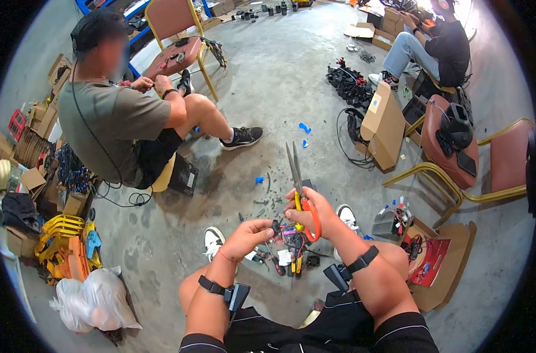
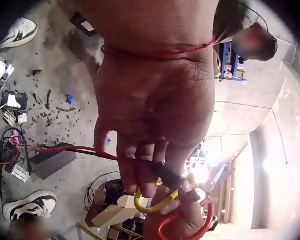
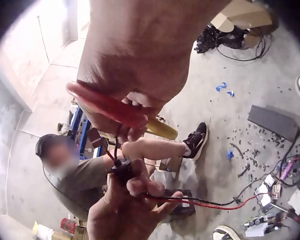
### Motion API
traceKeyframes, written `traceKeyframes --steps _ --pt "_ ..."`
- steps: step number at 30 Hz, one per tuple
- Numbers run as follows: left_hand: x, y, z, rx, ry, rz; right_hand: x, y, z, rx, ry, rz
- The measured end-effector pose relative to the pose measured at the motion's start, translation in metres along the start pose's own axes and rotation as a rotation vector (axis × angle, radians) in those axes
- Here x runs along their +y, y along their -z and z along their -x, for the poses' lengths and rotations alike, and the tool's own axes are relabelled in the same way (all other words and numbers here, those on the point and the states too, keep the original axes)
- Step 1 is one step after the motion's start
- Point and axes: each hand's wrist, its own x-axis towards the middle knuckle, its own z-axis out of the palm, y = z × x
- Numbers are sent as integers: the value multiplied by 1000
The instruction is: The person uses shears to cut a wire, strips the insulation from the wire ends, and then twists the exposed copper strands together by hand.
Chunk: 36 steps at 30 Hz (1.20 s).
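Note:
My right hand (image 1: 308, 207) grips a pair of scissors (image 1: 297, 182) with red and yellow handles, blades pointing up and away. In the right wrist view the red handle (image 3: 107, 106) runs under my curled fingers. My left hand (image 1: 248, 234) pinches a small black connector (image 1: 275, 225) on a red and black wire (image 2: 65, 149), close beside the scissor handles. In the left wrist view the connector (image 2: 166, 174) sits at my fingertips, touching the yellow handle loop (image 2: 155, 204). The wire (image 3: 205, 202) trails down to a pile of small parts (image 1: 288, 250) between my feet.
A seated person (image 1: 120, 112) works at a chair (image 1: 176, 50) to my left. Another person (image 1: 432, 44) sits far right. Cardboard boxes (image 1: 385, 126), a red chair (image 1: 456, 147) with devices, black cable heaps (image 1: 350, 82), a yellow-orange crate stack (image 1: 65, 244) and white bags (image 1: 94, 297) surround me on the concrete floor.

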Motion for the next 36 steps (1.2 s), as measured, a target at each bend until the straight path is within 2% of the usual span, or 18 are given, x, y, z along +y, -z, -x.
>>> traceKeyframes --steps 4,7,13,17,19,21,29,34,35,36 --pt "2 0 3 59 -45 5 -5 3 1 -8 -45 -48" --pt "-2 2 2 4 -107 87 -8 2 2 -61 -97 -156" --pt "6 -10 5 -12 -121 360 2 -9 3 -21 7 -283" --pt "1 -5 -1 1 -152 284 5 -9 -2 65 18 -247" --pt "-2 -1 -4 165 -175 217 2 -7 -4 119 15 -273" --pt "-4 2 -5 187 -168 211 -1 -2 -3 175 105 -305" --pt "-4 -4 -3 221 -114 178 -2 -7 3 101 110 -96" --pt "-5 -3 -2 150 -149 219 9 -5 -3 168 -110 -221" --pt "-6 -2 -2 149 -149 217 13 -5 -4 169 -108 -222" --pt "-7 -3 -2 151 -156 218 16 -6 -5 161 -192 -271"
